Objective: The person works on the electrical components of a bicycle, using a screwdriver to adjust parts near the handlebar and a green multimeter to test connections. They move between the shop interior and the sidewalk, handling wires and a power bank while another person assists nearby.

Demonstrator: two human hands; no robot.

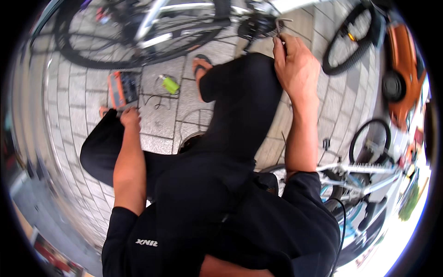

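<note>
My right hand (297,69) is raised beside my right knee, fingers closed round an L-shaped hex key (278,27) whose bent end points up past the fingertips. Just beyond it is the crank area (251,30) of a white-framed bicycle; the key looks apart from it. My left hand (130,117) is lowered by my left knee, its fingers curled. Whatever those fingers hold, if anything, is too blurred to make out. Close beyond that hand lies an orange and dark grey case (122,88) on the paving. The bicycle's wheel (92,60) stands farther off at the upper left.
A lime-green bottle-like object (170,85) and a thin dark cable (157,102) lie on the grey paving. Another bicycle's wheel (348,41) stands at the upper right. More parked bicycles (364,168) are on my right, with an orange car (404,69) beyond.
</note>
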